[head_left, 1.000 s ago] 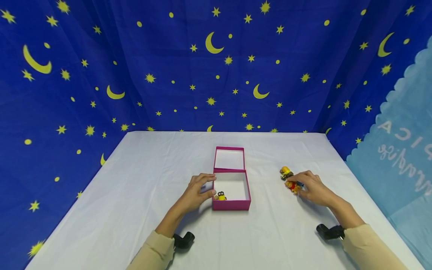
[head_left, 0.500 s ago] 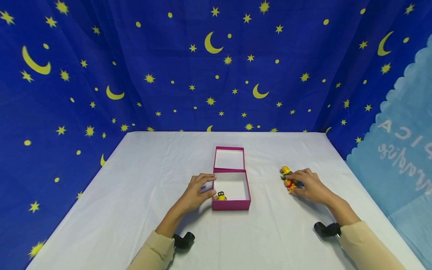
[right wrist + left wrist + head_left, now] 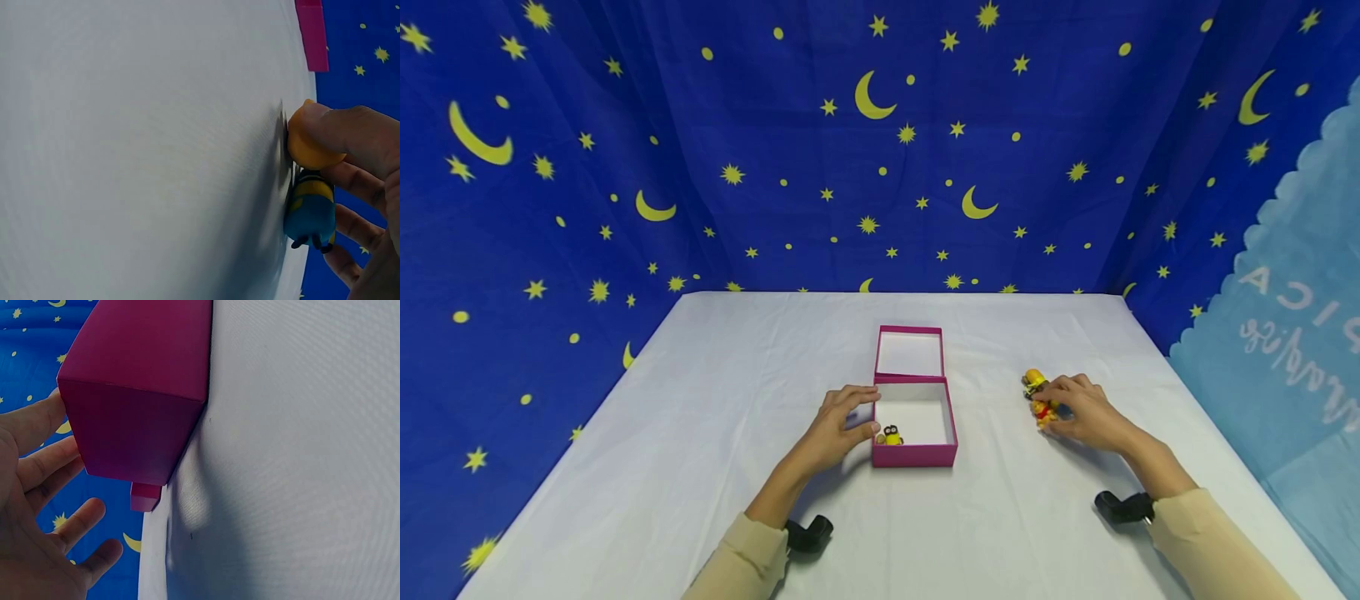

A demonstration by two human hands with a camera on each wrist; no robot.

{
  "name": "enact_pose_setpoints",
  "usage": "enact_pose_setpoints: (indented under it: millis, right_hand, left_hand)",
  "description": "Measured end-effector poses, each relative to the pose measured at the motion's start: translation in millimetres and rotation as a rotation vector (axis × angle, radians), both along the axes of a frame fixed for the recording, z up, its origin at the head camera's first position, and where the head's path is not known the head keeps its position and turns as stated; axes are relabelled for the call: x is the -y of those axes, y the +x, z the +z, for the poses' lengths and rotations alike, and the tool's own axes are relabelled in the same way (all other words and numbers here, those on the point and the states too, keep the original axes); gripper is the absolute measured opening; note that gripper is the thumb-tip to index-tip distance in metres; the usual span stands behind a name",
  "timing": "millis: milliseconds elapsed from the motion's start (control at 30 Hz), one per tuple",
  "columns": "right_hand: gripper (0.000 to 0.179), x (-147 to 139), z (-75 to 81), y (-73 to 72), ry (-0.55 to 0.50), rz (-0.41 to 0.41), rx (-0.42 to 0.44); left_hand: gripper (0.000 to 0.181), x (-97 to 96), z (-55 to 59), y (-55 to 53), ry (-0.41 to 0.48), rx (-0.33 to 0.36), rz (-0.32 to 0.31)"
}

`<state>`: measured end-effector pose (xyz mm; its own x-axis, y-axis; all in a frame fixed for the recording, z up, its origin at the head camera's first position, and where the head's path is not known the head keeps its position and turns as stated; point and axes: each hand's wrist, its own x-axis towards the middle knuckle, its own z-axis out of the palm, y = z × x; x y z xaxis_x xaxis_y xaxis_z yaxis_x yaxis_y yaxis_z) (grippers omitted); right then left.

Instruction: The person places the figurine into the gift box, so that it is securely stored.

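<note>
In the head view, my right hand point(image 3: 1090, 418) is at the right of the table, thumb and forefinger pinching an orange Winnie-the-Pooh figure point(image 3: 1042, 411) in a red shirt. Beside its fingertips is a yellow-topped toy figure point(image 3: 1033, 378). A Minion figure point(image 3: 310, 215) with blue overalls lies under the hand in the right wrist view. My left hand point(image 3: 832, 429) rests on the left wall of a magenta box point(image 3: 914, 456), fingers extended along its rim. Inside the box's near left corner is a goggled Minion point(image 3: 892, 435) next to a small brownish thing.
The box's lid point(image 3: 910, 354) lies white side up, just behind the box. A white cloth point(image 3: 775, 350) covers the table. Blue star-and-moon curtains point(image 3: 805, 150) enclose the back and sides, with a light blue cloth point(image 3: 1292, 400) at the right.
My right hand has shifted slightly left, and the Pooh figure has turned more upright with it. The left hand and the box have stayed where they were.
</note>
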<state>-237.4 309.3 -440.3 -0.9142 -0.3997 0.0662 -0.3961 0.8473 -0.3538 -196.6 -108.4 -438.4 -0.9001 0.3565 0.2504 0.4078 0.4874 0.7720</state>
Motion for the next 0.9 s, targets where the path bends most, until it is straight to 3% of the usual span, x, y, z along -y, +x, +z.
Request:
enact_pose_setpoints:
  millis: [200,467,667,900]
  right_hand:
    - [0.042,2.9,-3.6,3.5,-0.006,-0.007,-0.062]
    - [0.045,6.3,-3.7,11.4,0.084,-0.028,-0.175]
    - [0.047,5.3,-3.9,16.6,0.107,-0.046,-0.183]
    - [0.046,2.6,-8.8,23.7,-0.003,-0.059,-0.131]
  left_hand:
    - [0.044,0.1,0.6,0.2,0.002,0.001,-0.003]
    - [0.045,0.4,1.0,0.3,-0.002,0.0,-0.005]
    - [0.045,-0.2,1.0,-0.6,-0.006,-0.014,-0.001]
    - [0.045,-0.6,1.3,-0.3,-0.013,-0.005,-0.001]
